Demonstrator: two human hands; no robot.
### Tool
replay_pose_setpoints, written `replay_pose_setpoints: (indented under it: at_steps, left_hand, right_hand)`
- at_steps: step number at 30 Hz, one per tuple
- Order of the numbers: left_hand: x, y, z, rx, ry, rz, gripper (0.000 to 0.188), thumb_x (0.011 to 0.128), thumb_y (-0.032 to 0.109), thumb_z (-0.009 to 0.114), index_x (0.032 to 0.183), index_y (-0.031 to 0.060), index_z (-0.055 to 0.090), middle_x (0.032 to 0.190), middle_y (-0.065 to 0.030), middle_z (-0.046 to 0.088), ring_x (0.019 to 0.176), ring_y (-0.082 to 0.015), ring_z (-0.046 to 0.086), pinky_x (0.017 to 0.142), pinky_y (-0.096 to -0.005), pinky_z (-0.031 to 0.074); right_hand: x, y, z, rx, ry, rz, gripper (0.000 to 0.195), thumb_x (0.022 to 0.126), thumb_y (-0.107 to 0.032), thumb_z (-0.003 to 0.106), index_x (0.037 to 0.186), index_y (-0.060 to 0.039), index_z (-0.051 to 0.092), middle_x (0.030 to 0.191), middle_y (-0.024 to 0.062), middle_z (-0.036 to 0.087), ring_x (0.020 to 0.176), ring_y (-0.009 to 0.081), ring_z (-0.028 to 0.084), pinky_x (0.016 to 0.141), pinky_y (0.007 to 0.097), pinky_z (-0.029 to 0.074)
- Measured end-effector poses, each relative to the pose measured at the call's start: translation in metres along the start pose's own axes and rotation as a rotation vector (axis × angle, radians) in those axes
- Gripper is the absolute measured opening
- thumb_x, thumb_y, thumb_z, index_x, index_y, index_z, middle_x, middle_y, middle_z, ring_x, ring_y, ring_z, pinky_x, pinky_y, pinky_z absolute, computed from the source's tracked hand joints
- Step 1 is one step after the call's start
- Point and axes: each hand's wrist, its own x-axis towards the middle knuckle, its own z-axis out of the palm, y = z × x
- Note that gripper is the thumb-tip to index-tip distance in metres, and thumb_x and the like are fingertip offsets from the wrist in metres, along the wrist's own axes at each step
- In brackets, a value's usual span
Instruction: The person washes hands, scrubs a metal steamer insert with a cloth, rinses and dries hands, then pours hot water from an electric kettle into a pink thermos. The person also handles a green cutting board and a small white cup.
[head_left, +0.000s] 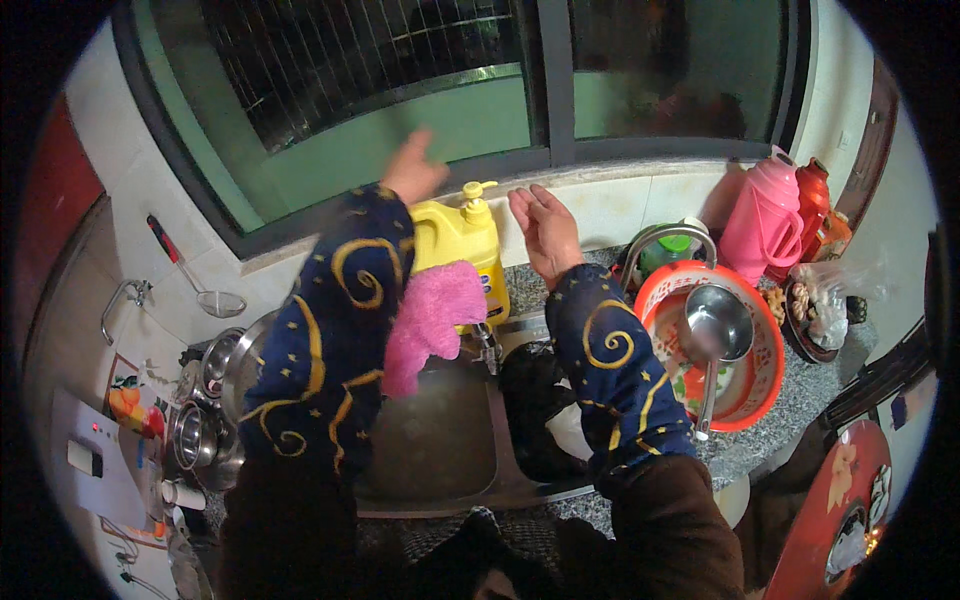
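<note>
A large yellow pump jug (457, 236) stands behind the sink, its pump head (474, 192) pointing right. My left hand (414, 171), blurred, hovers just left of the pump head, apart from it, with one finger sticking out and nothing seen in it. To the right of the spout, my right hand (549, 231) is raised with its palm turned up and its fingers slightly curled; it looks bare. A pink cloth (435, 319) hangs over the faucet (486, 346). Both forearms wear dark blue sleeve covers with gold swirls.
Below are two sink basins (431, 442); a white item (571, 431) lies in the right one. A red-rimmed basin (776, 375) carries a metal ladle (718, 324). Two thermos flasks, one pink (759, 214), stand behind it. Steel bowls (193, 435) sit at left; a window (390, 142) faces me.
</note>
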Motion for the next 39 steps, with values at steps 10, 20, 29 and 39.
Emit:
replay_pose_setpoints:
  at_steps: [10, 20, 29, 39]
  left_hand:
    - [-0.093, 0.021, -0.206, -1.190, 0.592, 0.059, 0.045, 0.095, 0.021, 0.051, 0.131, -0.0046, 0.042, 0.129, -0.0185, 0.051, 0.114, -0.0295, 0.054, 0.099, -0.0399, 0.042]
    - [-0.363, -0.033, -0.124, -1.946, 0.120, -0.213, 0.071, 0.099, 0.054, 0.026, 0.149, 0.0042, 0.016, 0.155, -0.0105, 0.019, 0.142, -0.0251, 0.019, 0.116, -0.0392, 0.016]
    - [-0.409, -0.082, -0.112, -1.933, 0.011, -0.530, 0.072, 0.097, 0.058, 0.030, 0.146, 0.0055, 0.029, 0.151, -0.0083, 0.030, 0.139, -0.0215, 0.026, 0.115, -0.0370, 0.018]
    - [-0.408, -0.056, -0.085, -1.834, -0.133, -0.602, 0.069, 0.099, 0.053, 0.029, 0.147, 0.0034, 0.024, 0.151, -0.0132, 0.028, 0.141, -0.0262, 0.023, 0.114, -0.0404, 0.017]
  right_hand:
    - [-0.131, 0.012, 0.162, -0.150, -0.360, -0.098, 0.041, 0.096, 0.002, 0.041, 0.135, 0.0119, 0.034, 0.135, 0.0267, 0.043, 0.123, 0.0321, 0.049, 0.105, 0.0338, 0.042]
    - [-0.261, 0.205, 0.159, -1.282, -0.863, -0.553, 0.047, 0.099, -0.019, 0.040, 0.141, 0.0011, 0.036, 0.150, 0.0234, 0.026, 0.142, 0.0361, 0.016, 0.115, 0.0442, 0.010]
    - [-0.298, 0.289, 0.102, -1.345, -0.514, -0.402, 0.063, 0.100, -0.032, 0.032, 0.146, 0.0072, 0.012, 0.152, 0.0270, 0.012, 0.143, 0.0354, 0.014, 0.116, 0.0381, 0.012]
    - [-0.301, 0.257, 0.094, -1.314, -0.424, -0.284, 0.071, 0.100, -0.042, 0.027, 0.147, 0.0040, 0.001, 0.154, 0.0239, -0.001, 0.143, 0.0399, -0.004, 0.116, 0.0448, 0.002]
